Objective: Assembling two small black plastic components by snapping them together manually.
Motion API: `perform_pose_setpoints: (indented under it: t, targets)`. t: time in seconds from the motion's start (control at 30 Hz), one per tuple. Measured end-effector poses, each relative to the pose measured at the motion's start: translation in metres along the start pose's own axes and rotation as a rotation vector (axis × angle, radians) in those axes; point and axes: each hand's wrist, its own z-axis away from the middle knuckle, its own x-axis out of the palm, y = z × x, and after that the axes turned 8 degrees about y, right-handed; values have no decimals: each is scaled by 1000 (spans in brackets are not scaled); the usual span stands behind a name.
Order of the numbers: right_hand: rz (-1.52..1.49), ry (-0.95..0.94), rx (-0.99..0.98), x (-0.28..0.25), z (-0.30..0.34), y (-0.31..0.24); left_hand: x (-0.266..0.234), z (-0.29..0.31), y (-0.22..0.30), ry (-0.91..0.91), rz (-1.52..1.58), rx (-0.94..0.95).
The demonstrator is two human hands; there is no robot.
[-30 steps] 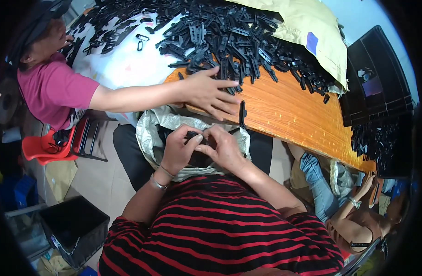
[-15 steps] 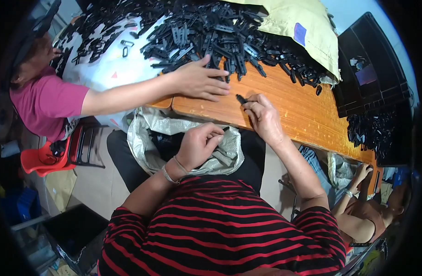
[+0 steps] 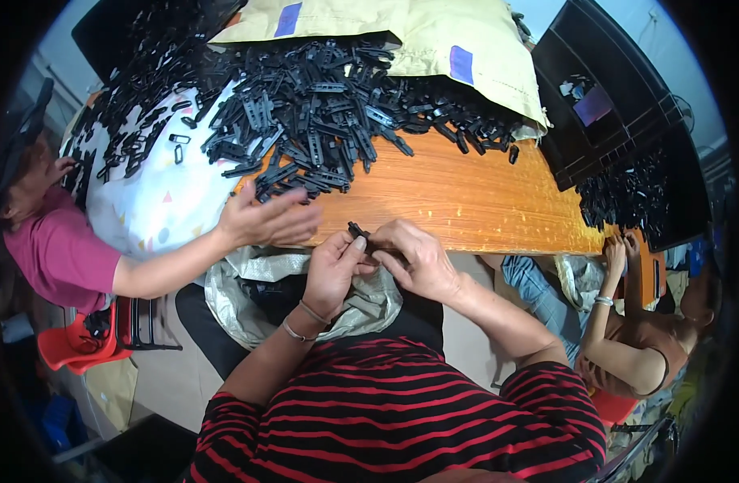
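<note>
Slim, hard black plastic parts [image 3: 317,133], straight and ridged, lie in a tangled heap in the upper middle of the frame. Under them is a table [image 3: 458,193] with a glossy orange-brown wood grain, its finish scuffed near the front edge. A smooth white sheet [image 3: 164,205] with small printed triangles covers the upper left, and a creased yellowish bag [image 3: 486,52] droops over the parts at upper right. A pale woven sack [image 3: 220,302] gapes in crumpled folds on the lap.

Wood shows between the heap and the table's front edge, which runs just beyond the person's hands. A co-worker's hand [image 3: 265,221], fingers spread, hangs near that edge at left.

At mid-frame, the left hand [image 3: 331,274] pinches a small black piece [image 3: 356,230] between thumb and fingers, its tip poking upward. The right hand [image 3: 418,262] curls in beside it, fingers bent; whether they grip the piece too cannot be told.
</note>
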Motion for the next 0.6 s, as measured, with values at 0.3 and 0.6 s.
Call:
perform_pose_setpoints:
  t: [0.3,0.6]
  targets:
    - [223,187,129,-45,-40,60,-6,-1,1,-56,-113,43]
    - [883,82,277,-80,-85,138,-1,0,1,-107,-116,47]
